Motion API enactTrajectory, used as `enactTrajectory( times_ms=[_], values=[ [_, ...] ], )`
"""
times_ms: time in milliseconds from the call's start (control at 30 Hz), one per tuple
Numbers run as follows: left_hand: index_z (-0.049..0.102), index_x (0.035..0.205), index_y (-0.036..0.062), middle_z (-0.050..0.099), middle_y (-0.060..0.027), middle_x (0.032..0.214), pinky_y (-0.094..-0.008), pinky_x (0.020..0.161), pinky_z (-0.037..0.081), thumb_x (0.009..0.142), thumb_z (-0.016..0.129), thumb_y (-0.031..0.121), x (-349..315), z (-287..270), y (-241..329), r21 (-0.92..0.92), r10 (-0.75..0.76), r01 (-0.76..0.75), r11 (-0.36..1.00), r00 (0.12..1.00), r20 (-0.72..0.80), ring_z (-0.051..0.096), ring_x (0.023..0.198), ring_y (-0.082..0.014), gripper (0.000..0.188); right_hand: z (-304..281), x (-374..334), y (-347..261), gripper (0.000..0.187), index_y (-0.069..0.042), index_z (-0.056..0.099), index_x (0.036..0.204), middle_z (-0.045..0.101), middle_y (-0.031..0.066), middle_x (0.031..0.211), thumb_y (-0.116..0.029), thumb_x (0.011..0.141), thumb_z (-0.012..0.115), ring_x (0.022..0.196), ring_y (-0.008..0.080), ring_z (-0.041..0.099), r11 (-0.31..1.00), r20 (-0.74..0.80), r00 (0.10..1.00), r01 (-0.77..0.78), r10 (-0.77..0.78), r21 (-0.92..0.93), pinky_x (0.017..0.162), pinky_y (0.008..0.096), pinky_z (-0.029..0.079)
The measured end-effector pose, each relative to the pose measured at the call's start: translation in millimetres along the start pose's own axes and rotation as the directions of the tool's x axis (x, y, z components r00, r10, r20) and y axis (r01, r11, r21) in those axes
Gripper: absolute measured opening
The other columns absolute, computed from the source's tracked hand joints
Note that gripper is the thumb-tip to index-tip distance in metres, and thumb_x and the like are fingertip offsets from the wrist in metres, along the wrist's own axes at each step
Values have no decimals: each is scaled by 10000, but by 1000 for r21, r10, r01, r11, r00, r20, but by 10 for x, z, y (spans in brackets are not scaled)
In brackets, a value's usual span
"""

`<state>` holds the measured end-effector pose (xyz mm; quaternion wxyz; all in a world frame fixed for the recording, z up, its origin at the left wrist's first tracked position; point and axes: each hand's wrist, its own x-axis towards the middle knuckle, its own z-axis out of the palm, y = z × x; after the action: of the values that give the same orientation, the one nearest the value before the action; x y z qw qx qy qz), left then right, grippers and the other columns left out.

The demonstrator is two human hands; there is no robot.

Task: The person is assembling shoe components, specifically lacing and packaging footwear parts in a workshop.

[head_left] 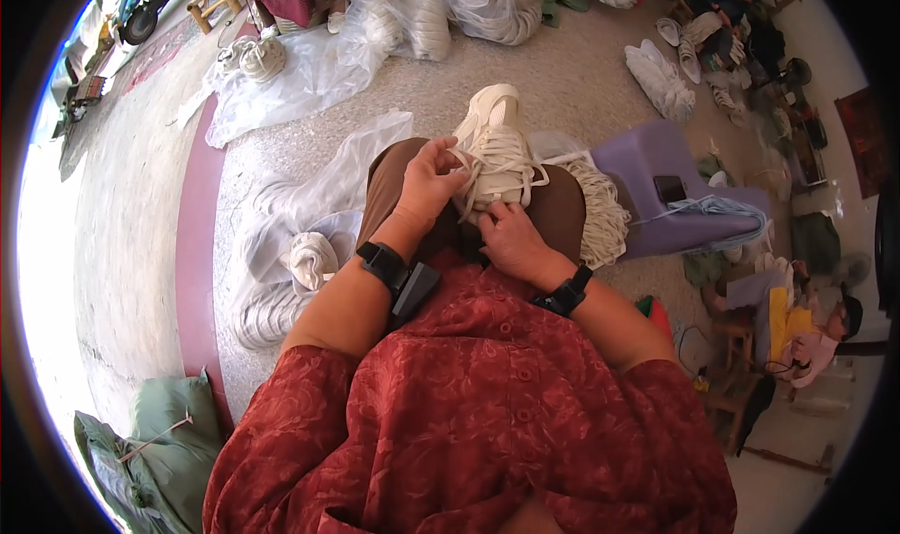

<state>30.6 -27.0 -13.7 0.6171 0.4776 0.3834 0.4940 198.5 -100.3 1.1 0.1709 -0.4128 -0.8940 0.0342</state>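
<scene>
A cream lace-up sneaker [495,126] rests on my lap between my brown-trousered knees, with pale laces [506,166] crossing its upper in loose loops. At the shoe's left side, my left hand [431,180] is closed, thumb and fingers pinched together at a lace. My right hand [514,240] grips the sneaker's near end with curled fingers; its fingertips are partly hidden against the shoe. Beside my right knee hangs a thick bundle of cream laces [602,217].
A purple plastic stool [647,164] with blue cord on it stands at my right. Plastic bags of shoes [281,271] lie left, more bagged shoes [492,7] ahead. A green sack [155,440] sits lower left. Other people [797,332] sit at the right.
</scene>
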Motion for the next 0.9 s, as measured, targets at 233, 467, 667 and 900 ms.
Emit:
enactTrajectory(
  times_ms=[233,467,667,900],
  values=[
    [436,1197,7,592,-96,1041,-251,766,469,790,551,22,-16,-99,-72,-483,-57,43,875,998,-14,577,877,-157,423,158,53,36,114,-29,543,745,517,125,780,-79,661,601,724,291,502,975,47,996,-67,78,-212,689,375,419],
    [480,1139,30,593,-68,989,-267,721,481,796,597,50,-74,-254,-6,-687,-171,11,727,971,-165,578,874,-145,363,-589,-185,390,199,-11,577,904,598,107,967,11,717,641,876,211,589,558,-1,805,-411,593,721,717,336,476],
    [594,915,53,610,-75,921,-280,712,483,764,659,109,-105,83,38,426,176,-269,864,954,245,595,855,-152,174,-788,-331,630,360,-3,502,1150,580,90,1124,27,803,595,1023,196,562,45,-143,637,167,757,985,929,356,438],
    [620,830,18,608,-50,738,-248,632,467,756,652,61,48,1,-132,467,409,-465,752,885,222,558,651,-120,91,-833,-52,273,333,7,492,1161,564,105,1131,41,833,544,1014,213,569,455,86,773,-455,629,765,900,320,449]
  ],
)
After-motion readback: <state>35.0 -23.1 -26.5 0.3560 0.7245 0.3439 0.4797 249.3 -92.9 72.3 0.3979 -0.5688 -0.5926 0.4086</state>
